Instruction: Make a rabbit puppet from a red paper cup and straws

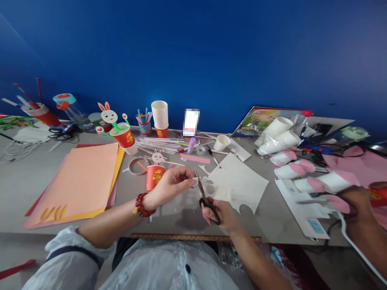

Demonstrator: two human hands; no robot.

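Observation:
My left hand (175, 181), with a red bead bracelet at the wrist, pinches a small white paper piece (195, 183) between thumb and fingers. A pair of scissors (209, 204) with black handles is gripped in my right hand (222, 213), its blades up against the paper piece. Just behind my left hand stands a red paper cup (155, 177) with a small rabbit face (158, 157) above it. To the right of the scissors lies a white paper sheet (242, 181) with a rounded cut-out in its near edge.
Coloured paper sheets (81, 177) are stacked at the left, behind them a red cup with a larger rabbit figure (109, 117). Straws (163, 145) and a tape roll (138, 165) lie mid-table. A power strip (299, 209) and another person's arm (359, 225) are at the right.

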